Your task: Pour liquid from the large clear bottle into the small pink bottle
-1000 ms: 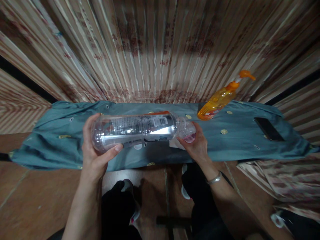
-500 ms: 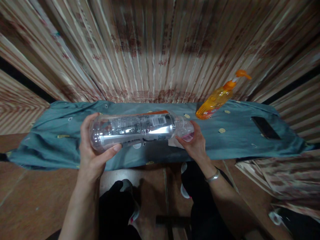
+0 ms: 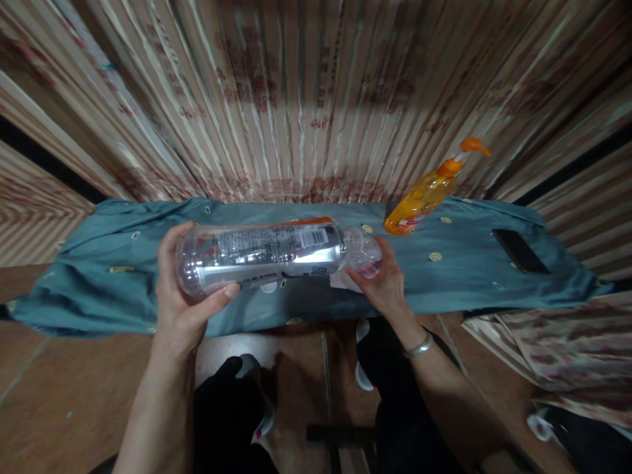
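Clasping bottle (image 3: 266, 253) | left grip (image 3: 180, 299): base | right grip (image 3: 386, 280): neck end | gap to pump bottle (image 3: 419, 203)

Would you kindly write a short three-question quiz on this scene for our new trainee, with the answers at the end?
1. Which of the person's hands grips the wide base end of the clear plastic bottle with a silver label?
2. True or false: in this view, the flat black rectangular phone lies to the right of the orange-yellow plastic pump bottle.
3. Fill in the colour: the pump bottle rests on a patterned ____ cloth.

Key:
1. The left hand.
2. True.
3. Blue-green.
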Tool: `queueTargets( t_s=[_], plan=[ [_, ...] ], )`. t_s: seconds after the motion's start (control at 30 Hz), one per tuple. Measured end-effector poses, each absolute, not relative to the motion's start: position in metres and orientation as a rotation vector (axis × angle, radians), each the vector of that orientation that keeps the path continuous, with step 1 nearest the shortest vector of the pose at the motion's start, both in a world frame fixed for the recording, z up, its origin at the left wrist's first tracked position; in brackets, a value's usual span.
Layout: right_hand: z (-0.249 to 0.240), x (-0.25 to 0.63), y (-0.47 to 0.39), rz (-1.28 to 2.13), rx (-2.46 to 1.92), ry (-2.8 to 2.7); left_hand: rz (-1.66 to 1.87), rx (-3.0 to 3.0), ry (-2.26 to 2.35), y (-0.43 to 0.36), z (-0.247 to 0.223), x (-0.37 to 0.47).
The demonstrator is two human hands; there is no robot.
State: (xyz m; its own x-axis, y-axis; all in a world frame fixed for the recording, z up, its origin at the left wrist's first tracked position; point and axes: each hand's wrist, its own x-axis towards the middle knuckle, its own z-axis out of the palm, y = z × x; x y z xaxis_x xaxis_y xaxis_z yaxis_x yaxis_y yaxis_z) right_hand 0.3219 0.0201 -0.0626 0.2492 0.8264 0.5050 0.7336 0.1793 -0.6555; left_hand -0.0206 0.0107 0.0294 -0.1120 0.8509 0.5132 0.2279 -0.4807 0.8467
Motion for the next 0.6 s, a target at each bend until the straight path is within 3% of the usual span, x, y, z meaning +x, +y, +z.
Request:
queueTargets(
  t_s=[0.6],
  plan=[
    [-0.0592,0.3198,0.0201,0.111,-1.564,-1.492,1.659,1.639,1.19,0.012,0.0293,-0.0189]
  ],
)
